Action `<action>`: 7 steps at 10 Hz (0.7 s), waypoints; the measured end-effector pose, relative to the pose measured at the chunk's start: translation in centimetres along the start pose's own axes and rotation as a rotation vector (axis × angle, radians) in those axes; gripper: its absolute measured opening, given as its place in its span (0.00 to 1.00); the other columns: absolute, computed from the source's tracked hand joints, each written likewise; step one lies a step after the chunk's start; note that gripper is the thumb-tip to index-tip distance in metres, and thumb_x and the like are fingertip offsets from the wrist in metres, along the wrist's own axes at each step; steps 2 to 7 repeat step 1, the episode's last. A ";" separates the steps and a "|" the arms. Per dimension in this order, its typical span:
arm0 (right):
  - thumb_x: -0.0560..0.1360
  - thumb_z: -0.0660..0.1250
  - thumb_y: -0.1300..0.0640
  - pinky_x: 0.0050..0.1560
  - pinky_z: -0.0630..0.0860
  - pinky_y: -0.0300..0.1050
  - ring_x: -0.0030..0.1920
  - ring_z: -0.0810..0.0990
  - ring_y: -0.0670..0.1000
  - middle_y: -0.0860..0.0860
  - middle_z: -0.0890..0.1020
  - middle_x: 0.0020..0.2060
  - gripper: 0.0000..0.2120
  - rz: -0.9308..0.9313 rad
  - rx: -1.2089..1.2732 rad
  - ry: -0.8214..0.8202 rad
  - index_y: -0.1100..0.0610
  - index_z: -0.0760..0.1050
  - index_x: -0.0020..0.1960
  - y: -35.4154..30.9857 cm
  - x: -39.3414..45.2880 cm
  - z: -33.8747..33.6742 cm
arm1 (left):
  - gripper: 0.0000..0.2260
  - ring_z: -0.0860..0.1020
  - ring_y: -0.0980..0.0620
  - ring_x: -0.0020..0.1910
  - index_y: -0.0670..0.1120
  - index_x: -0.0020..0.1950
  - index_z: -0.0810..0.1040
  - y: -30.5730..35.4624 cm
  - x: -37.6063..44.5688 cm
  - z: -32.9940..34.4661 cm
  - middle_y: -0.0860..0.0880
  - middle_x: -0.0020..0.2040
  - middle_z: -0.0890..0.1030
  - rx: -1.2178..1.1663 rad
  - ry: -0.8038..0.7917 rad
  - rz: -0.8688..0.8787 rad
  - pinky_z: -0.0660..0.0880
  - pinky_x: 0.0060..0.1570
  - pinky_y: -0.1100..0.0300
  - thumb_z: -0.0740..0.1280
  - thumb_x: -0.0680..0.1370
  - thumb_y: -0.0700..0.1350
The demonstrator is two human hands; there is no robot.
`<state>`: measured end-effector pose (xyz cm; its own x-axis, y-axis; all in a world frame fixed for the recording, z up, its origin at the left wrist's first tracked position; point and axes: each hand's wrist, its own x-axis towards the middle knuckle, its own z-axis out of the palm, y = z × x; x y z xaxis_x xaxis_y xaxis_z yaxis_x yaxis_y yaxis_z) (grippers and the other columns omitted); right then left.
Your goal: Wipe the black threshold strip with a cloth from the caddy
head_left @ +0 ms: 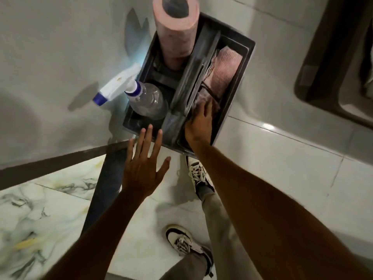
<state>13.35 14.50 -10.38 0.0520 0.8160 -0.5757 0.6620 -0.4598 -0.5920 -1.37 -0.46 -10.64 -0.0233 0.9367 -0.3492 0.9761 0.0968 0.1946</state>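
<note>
I'm seeing a clear spray bottle (145,102) with a white-and-blue trigger leaning out leftward, a pink paper roll (176,29) standing upright behind it, two white sneakers (198,174) standing on marbled floor tiles (30,215).
</note>
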 end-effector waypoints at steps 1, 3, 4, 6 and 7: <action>0.86 0.66 0.60 0.84 0.68 0.65 0.85 0.63 0.60 0.54 0.55 0.88 0.35 -0.036 0.099 -0.079 0.51 0.54 0.88 -0.6 -2.5 -2.3 | 0.36 0.49 0.43 0.89 0.48 0.90 0.52 1.1 -1.4 -3.3 0.42 0.90 0.49 -0.014 -0.040 -0.004 0.47 0.87 0.40 0.51 0.86 0.65; 0.86 0.66 0.60 0.84 0.68 0.65 0.85 0.63 0.60 0.54 0.55 0.88 0.35 -0.036 0.099 -0.079 0.51 0.54 0.88 -0.6 -2.5 -2.3 | 0.36 0.49 0.43 0.89 0.48 0.90 0.52 1.1 -1.4 -3.3 0.42 0.90 0.49 -0.014 -0.040 -0.004 0.47 0.87 0.40 0.51 0.86 0.65; 0.86 0.66 0.60 0.84 0.68 0.65 0.85 0.63 0.60 0.54 0.55 0.88 0.35 -0.036 0.099 -0.079 0.51 0.54 0.88 -0.6 -2.5 -2.3 | 0.36 0.49 0.43 0.89 0.48 0.90 0.52 1.1 -1.4 -3.3 0.42 0.90 0.49 -0.014 -0.040 -0.004 0.47 0.87 0.40 0.51 0.86 0.65; 0.86 0.66 0.60 0.84 0.68 0.65 0.85 0.63 0.60 0.54 0.55 0.88 0.35 -0.036 0.099 -0.079 0.51 0.54 0.88 -0.6 -2.5 -2.3 | 0.36 0.49 0.43 0.89 0.48 0.90 0.52 1.1 -1.4 -3.3 0.42 0.90 0.49 -0.014 -0.040 -0.004 0.47 0.87 0.40 0.51 0.86 0.65; 0.86 0.66 0.60 0.84 0.68 0.65 0.85 0.63 0.60 0.54 0.55 0.88 0.35 -0.036 0.099 -0.079 0.51 0.54 0.88 -0.6 -2.5 -2.3 | 0.36 0.49 0.43 0.89 0.48 0.90 0.52 1.1 -1.4 -3.3 0.42 0.90 0.49 -0.014 -0.040 -0.004 0.47 0.87 0.40 0.51 0.86 0.65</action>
